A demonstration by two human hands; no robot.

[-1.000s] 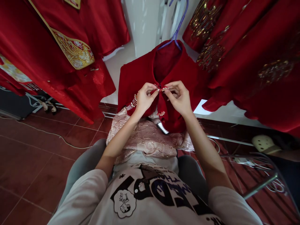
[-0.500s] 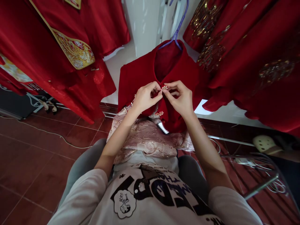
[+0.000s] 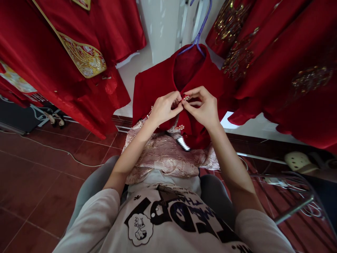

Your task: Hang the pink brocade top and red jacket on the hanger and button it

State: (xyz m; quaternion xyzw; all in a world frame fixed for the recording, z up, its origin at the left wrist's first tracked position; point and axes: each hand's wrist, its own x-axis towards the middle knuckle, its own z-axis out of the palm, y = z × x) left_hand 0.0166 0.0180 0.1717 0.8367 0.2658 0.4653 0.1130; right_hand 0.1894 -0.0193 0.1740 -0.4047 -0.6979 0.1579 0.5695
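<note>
Red velvet jacket (image 3: pixel 155 88), left hand (image 3: pixel 164 109) and right hand (image 3: pixel 201 108) tightly pinching its frog fastening (image 3: pixel 185 98), shirt lettering (image 3: pixel 184 214) seemingly illegible

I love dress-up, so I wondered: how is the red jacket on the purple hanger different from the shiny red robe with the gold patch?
The jacket looks soft and velvety, while the robe is shiny like satin. The jacket has small jewelled knot buttons, but the robe has a big gold embroidered panel. The left hand and right hand hold the jacket's front, while no hand touches the robe. Both are deep red clothes.
</note>
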